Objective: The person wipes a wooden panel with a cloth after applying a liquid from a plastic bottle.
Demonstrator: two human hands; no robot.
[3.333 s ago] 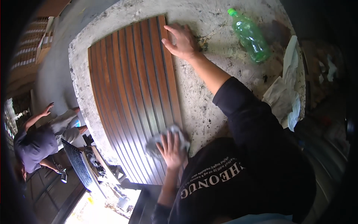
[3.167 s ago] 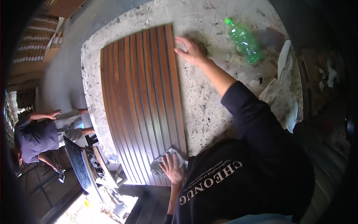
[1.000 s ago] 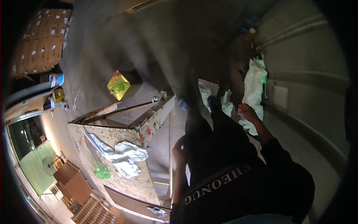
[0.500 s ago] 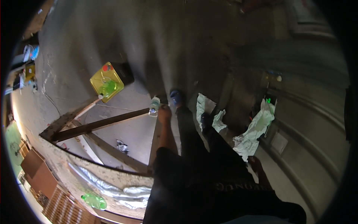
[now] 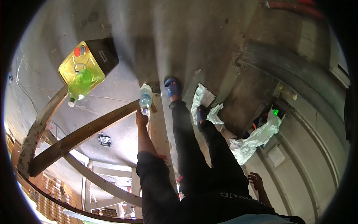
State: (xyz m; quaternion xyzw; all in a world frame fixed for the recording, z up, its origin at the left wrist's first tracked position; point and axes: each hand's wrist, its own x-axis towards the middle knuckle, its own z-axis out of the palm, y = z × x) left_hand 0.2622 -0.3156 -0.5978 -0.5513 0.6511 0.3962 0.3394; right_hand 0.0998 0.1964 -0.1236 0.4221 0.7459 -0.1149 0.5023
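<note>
My left hand [image 5: 141, 118] is at the neck of a clear plastic bottle [image 5: 145, 96], its fingers closed around the neck as far as I can see. The bottle appears upright, close to the end of a wooden beam [image 5: 100, 127] and left of my foot. My right hand [image 5: 255, 181] hangs at my right side, fingers loosely apart, holding nothing. Farther left, a green plastic bottle [image 5: 81, 84] with a white cap is at the top of a yellow-topped metal can [image 5: 67, 65], which has a red cap.
Timber framing with a curved rail [image 5: 100, 181] stands at my left. Crumpled white sheeting [image 5: 257, 141] lies to my right, beside a ribbed panel [image 5: 298, 168]. A smaller white piece [image 5: 201, 98] is by my right foot. A crumpled dark-and-white wrapper [image 5: 104, 139] lies beyond the beam.
My left hand has gone from beside the clear bottle to its neck. The view has shifted, and the can and green bottle look larger and farther left. My right hand stays low.
</note>
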